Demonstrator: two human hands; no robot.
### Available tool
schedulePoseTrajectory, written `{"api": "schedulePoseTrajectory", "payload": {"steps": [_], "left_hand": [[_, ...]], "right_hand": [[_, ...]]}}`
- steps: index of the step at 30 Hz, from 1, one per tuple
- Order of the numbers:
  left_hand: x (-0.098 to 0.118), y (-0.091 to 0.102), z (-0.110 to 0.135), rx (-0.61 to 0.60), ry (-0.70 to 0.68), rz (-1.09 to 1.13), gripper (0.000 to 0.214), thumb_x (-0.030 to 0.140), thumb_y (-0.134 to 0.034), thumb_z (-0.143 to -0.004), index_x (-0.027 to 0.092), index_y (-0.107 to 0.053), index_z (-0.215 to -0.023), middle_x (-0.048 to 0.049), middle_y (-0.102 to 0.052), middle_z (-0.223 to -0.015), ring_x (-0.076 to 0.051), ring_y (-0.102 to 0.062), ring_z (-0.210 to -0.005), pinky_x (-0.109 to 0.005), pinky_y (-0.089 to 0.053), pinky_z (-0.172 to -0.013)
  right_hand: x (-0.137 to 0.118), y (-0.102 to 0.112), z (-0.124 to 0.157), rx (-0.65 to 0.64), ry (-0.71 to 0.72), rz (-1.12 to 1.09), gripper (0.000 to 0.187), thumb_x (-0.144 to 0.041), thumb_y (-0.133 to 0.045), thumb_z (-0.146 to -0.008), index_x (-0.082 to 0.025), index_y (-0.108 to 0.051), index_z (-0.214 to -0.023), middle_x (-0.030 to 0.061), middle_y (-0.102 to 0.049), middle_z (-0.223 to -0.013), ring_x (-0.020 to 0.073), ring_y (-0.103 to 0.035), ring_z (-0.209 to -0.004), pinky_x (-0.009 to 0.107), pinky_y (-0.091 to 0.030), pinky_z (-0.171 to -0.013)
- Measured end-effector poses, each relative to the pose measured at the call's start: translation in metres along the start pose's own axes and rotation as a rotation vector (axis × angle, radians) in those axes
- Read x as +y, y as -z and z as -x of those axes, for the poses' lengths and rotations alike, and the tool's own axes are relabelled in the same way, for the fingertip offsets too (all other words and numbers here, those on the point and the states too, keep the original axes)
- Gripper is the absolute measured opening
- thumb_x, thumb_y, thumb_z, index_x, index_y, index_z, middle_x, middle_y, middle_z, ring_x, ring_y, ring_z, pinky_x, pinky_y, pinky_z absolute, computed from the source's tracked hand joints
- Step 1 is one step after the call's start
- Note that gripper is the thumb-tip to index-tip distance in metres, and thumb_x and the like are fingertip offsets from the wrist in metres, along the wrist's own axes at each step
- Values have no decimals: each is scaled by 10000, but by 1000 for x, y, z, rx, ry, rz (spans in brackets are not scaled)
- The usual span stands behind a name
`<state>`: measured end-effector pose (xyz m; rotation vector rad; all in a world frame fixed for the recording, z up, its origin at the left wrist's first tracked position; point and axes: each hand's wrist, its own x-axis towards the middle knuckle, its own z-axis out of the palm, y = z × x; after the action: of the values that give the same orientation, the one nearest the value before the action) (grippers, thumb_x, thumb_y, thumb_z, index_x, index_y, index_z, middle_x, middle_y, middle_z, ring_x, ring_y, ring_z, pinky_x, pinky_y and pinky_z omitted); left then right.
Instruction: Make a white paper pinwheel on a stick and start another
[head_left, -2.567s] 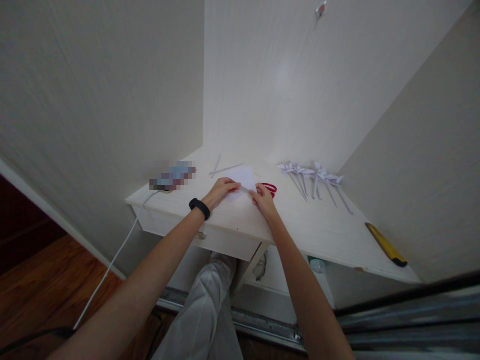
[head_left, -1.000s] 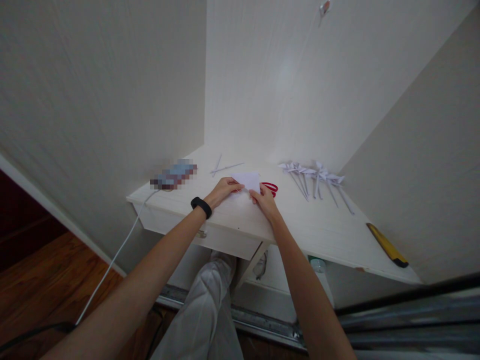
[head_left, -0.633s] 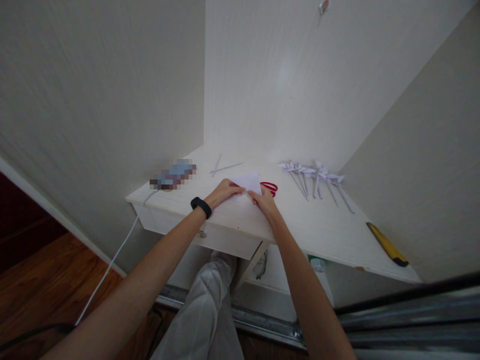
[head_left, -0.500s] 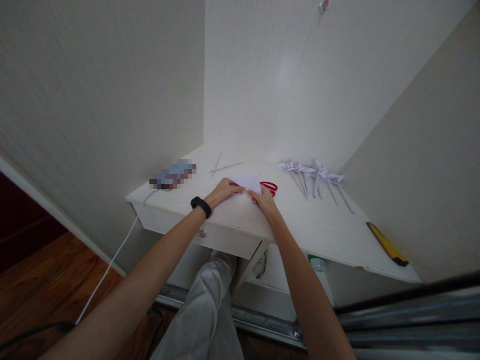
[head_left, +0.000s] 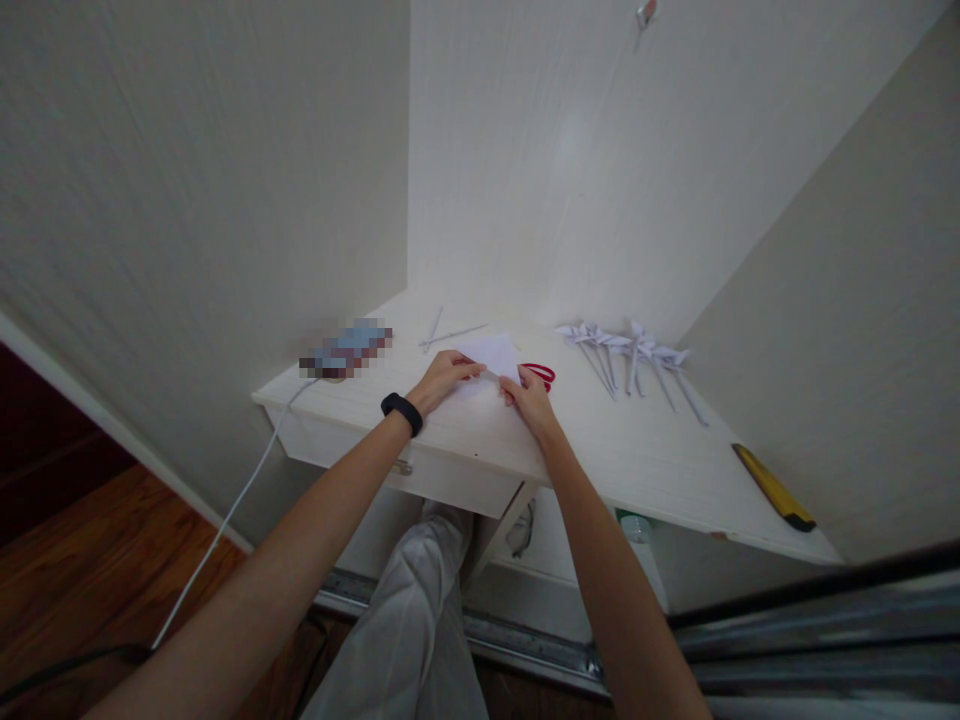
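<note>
A small sheet of white paper (head_left: 493, 350) is held just above the desk between my two hands. My left hand (head_left: 444, 380), with a black band at the wrist, pinches its near left edge. My right hand (head_left: 528, 396) pinches the near right side, thumb and fingers closed on it. The near edge between my fingertips looks folded or rolled over. Right behind my right hand lie scissors with red handles (head_left: 541, 374); their blades are hidden. Two thin rolled paper sticks (head_left: 454, 334) lie crossed beyond my left hand.
Several rolled paper sticks joined by twisted paper (head_left: 637, 348) lie at the desk's back right. A yellow and black tool (head_left: 774, 487) rests near the right edge. A blurred-out device (head_left: 346, 350) with a white cable (head_left: 247, 480) sits at left. Walls enclose the white desk (head_left: 600, 440).
The paper's near edge has been turned over, and the sheet now lies lower and flatter. My left hand has shifted slightly away from me; my right hand has barely moved.
</note>
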<state>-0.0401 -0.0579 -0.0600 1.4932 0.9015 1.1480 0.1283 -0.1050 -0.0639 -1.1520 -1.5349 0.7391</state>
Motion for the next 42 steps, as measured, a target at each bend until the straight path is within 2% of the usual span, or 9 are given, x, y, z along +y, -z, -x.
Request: {"api": "schedulePoseTrajectory", "payload": {"steps": [5, 12, 27, 42], "left_hand": [[2, -2, 2, -20, 4, -62, 237, 343, -688, -644, 114, -633, -675, -30, -616, -652, -104, -498, -585, -253, -368, -604], [-3, -3, 1, -174, -22, -92, 198, 310, -650, -650, 112, -645, -644, -16, -608, -620, -101, -488, -570, -257, -351, -610], [1, -4, 3, -93, -18, -40, 162, 275, -668, -636, 124, -633, -680, -10, -597, -644, -102, -501, -604, -257, -371, -631], [4, -1, 2, -18, 5, 125, 182, 297, -688, -609, 134, -622, -657, -5, -586, -676, -95, -501, -642, -241, -365, -640]], "right_hand": [[5, 0, -1, 3, 3, -3, 145, -318, -554, -717, -192, -499, -673, -49, -487, -534, 84, -408, -465, 232, -325, -495], [-1, -1, 1, -41, -3, -37, 130, -301, -557, -700, -176, -521, -704, -50, -501, -559, 70, -403, -466, 222, -315, -485], [-1, -1, 2, -53, -16, -19, 147, -314, -561, -697, -176, -515, -716, -44, -513, -580, 75, -420, -478, 224, -325, -485], [0, -1, 1, -29, -14, -32, 141, -310, -558, -697, -182, -497, -696, -55, -479, -544, 74, -400, -472, 220, -305, -479]]}}
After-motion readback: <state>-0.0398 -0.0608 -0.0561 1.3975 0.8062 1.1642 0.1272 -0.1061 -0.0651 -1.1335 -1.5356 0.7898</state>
